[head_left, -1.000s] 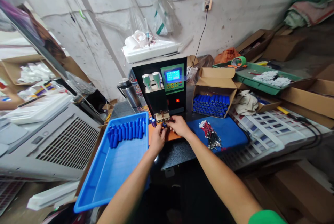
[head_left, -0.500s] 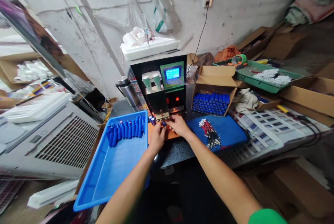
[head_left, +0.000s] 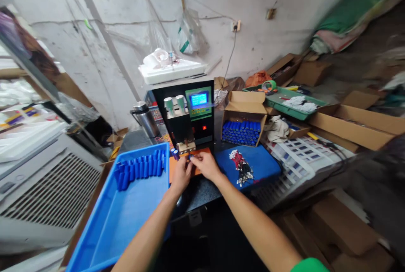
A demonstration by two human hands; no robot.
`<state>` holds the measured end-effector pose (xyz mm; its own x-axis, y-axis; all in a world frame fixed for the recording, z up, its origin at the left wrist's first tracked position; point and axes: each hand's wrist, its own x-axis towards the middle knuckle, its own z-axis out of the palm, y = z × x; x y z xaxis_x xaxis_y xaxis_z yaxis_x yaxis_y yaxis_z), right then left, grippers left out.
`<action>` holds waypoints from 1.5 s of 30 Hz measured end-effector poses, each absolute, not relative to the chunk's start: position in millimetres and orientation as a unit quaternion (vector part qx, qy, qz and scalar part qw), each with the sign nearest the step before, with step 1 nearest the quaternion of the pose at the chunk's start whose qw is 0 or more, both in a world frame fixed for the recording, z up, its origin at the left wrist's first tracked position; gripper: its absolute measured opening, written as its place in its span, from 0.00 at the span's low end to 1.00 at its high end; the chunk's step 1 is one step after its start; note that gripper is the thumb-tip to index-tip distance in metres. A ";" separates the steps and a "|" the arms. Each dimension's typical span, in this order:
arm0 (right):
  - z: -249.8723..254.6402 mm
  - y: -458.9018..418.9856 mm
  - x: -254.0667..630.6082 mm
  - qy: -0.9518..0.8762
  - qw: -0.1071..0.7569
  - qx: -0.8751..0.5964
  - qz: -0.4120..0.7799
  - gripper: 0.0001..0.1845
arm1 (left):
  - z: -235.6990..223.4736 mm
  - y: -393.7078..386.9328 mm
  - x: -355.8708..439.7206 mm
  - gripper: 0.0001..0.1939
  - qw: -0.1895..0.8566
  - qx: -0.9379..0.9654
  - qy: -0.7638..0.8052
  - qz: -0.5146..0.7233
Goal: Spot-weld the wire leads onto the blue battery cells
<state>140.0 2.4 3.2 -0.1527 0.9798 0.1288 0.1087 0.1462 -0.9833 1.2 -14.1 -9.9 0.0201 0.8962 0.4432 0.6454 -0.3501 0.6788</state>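
Observation:
Both my hands meet under the welding head of a black spot welder (head_left: 190,115) with a green panel. My left hand (head_left: 181,175) and my right hand (head_left: 205,164) are closed together on a small blue battery cell (head_left: 189,158), held just over an orange mat (head_left: 172,170). Another blue cell (head_left: 174,153) stands by the welder's left foot. A blue tray (head_left: 126,217) to the left holds a row of blue cells (head_left: 139,168). A blue pad (head_left: 256,163) to the right carries a bundle of red wires (head_left: 241,165).
A cardboard box of blue cells (head_left: 242,131) stands right of the welder, a steel flask (head_left: 144,118) to its left. A grey cooler (head_left: 41,187) fills the left side. Green tray (head_left: 284,104), cardboard boxes (head_left: 357,122) and printed sheets (head_left: 300,153) crowd the right.
The view has swung, so everything sits lower and further left. My hands have drawn back a little from the welding pins, still together on the cell.

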 end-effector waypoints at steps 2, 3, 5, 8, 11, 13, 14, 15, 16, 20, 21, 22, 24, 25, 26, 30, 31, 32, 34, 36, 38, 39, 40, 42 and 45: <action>4.5 -1.5 138.5 -0.596 0.469 -0.478 0.443 0.14 | -9.4 -13.0 -1.1 0.10 0.124 0.728 0.531 0.415; 5.0 -3.1 137.6 -0.599 0.460 -0.493 0.432 0.15 | -9.0 -11.9 -2.0 0.10 0.115 0.737 0.525 0.410; 4.7 -5.4 136.0 -0.581 0.450 -0.518 0.439 0.17 | -8.1 -9.5 -2.8 0.11 0.107 0.750 0.517 0.398; 0.3 -6.6 137.1 -0.524 0.458 -0.522 0.493 0.17 | -5.8 -9.2 -0.2 0.14 0.094 0.770 0.499 0.387; -4.8 -3.2 152.0 -0.480 0.496 -0.504 0.518 0.15 | -3.1 -13.7 5.2 0.16 0.082 0.785 0.482 0.380; -4.8 3.1 173.8 -0.480 0.535 -0.498 0.486 0.15 | -1.8 -17.1 8.1 0.16 0.080 0.794 0.472 0.375; -3.1 7.7 188.0 -0.487 0.554 -0.505 0.448 0.17 | -1.4 -18.3 9.1 0.16 0.081 0.797 0.467 0.375; -0.3 13.2 203.7 -0.500 0.569 -0.521 0.392 0.19 | -1.1 -19.1 9.7 0.15 0.081 0.798 0.463 0.377; 3.5 19.8 220.1 -0.521 0.579 -0.542 0.315 0.20 | -1.0 -19.3 10.0 0.15 0.084 0.798 0.461 0.379; 22.0 53.9 276.0 -0.609 0.529 -0.589 0.040 0.22 | -0.3 -18.1 9.8 0.13 0.109 0.793 0.466 0.377; 25.7 63.6 284.7 -0.629 0.494 -0.600 0.001 0.22 | -0.2 -17.9 9.6 0.13 0.119 0.793 0.467 0.374; 28.8 73.0 291.0 -0.648 0.450 -0.614 -0.026 0.23 | -0.1 -18.0 9.3 0.12 0.128 0.793 0.466 0.371; 32.8 90.3 297.0 -0.674 0.346 -0.650 -0.059 0.23 | -0.4 -18.6 8.5 0.12 0.141 0.795 0.463 0.367; 34.2 97.6 297.6 -0.681 0.294 -0.667 -0.070 0.23 | -0.8 -19.1 8.0 0.12 0.146 0.797 0.460 0.364; 35.4 103.8 297.2 -0.684 0.246 -0.682 -0.080 0.23 | -1.3 -19.5 7.4 0.12 0.149 0.798 0.458 0.362; 40.0 119.1 292.3 -0.682 0.135 -0.710 -0.115 0.23 | -4.2 -20.0 5.7 0.13 0.148 0.806 0.453 0.352; 41.0 121.2 291.7 -0.681 0.123 -0.712 -0.119 0.23 | -4.8 -19.8 5.5 0.12 0.147 0.808 0.451 0.348; 41.7 122.9 291.8 -0.681 0.115 -0.713 -0.119 0.23 | -5.2 -19.6 5.6 0.12 0.146 0.811 0.449 0.345; 42.1 125.3 293.8 -0.686 0.107 -0.711 -0.115 0.22 | -5.3 -19.1 5.9 0.12 0.146 0.814 0.447 0.341; 41.3 126.7 298.0 -0.695 0.105 -0.702 -0.111 0.23 | -4.8 -18.6 6.4 0.12 0.146 0.814 0.449 0.338; 40.3 127.0 302.8 -0.703 0.108 -0.693 -0.113 0.24 | -3.9 -18.4 7.1 0.12 0.147 0.816 0.450 0.332; 40.2 126.9 305.0 -0.706 0.111 -0.690 -0.115 0.24 | -3.4 -18.3 7.5 0.12 0.147 0.817 0.449 0.330; 40.3 126.4 306.8 -0.707 0.115 -0.688 -0.116 0.24 | -2.8 -18.3 8.0 0.12 0.148 0.818 0.448 0.328; 41.6 124.2 309.0 -0.706 0.120 -0.689 -0.113 0.24 | -2.0 -18.3 8.9 0.13 0.154 0.818 0.447 0.328; 41.9 115.9 309.6 -0.701 0.137 -0.693 -0.100 0.26 | -1.6 -18.5 10.1 0.14 0.163 0.813 0.454 0.326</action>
<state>309.6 115.9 41.9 -0.0014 0.9437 0.3308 0.9985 0.0191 -0.0503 10.1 -18.5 -1.6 0.3742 0.8449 0.3822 0.6315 -0.5340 0.5622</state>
